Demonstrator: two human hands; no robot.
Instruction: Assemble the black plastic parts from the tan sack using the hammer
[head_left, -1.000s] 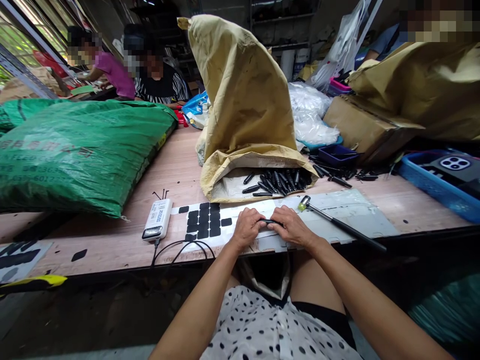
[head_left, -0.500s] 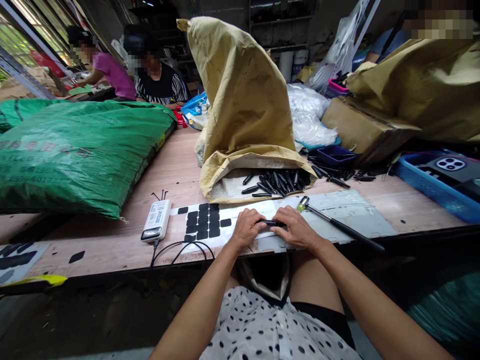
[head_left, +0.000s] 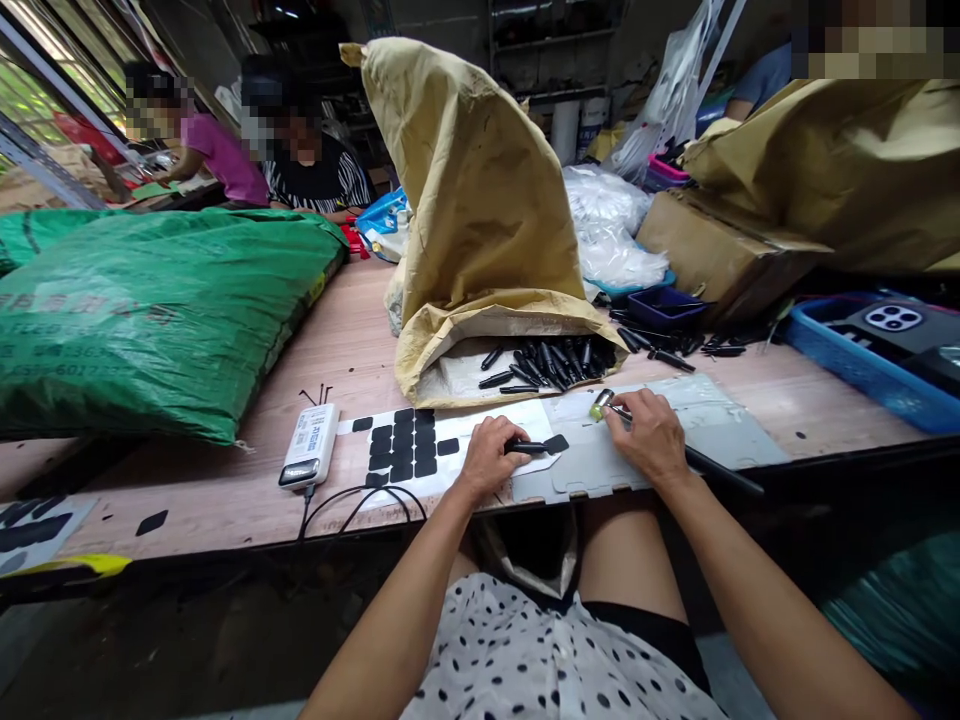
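Note:
My left hand [head_left: 487, 460] is closed around a slim black handle-like piece [head_left: 528, 447], which lies low over the white sheet and points right. A flat black square [head_left: 556, 444] shows at its right end. Over the shaft of a small hammer [head_left: 721, 470], my right hand [head_left: 649, 438] curls its fingers just behind the metal and yellowish head. The hammer lies slanted on a grey board [head_left: 720, 415], its dark grip emerging to the right of my wrist. Left of my left hand, several black rounded squares [head_left: 403, 445] sit in rows on the white sheet [head_left: 469, 425].
A tan sack [head_left: 480, 200] opens toward me with several black pieces [head_left: 551, 362] at its mouth. A white power bank [head_left: 309, 445] with a cable and a green sack [head_left: 150, 320] are on the left. A blue basket [head_left: 862, 370] stands right. Two people sit across the table.
My right hand has left the black piece and moved right onto the hammer's shaft. My left hand keeps hold of the piece, whose right end now shows.

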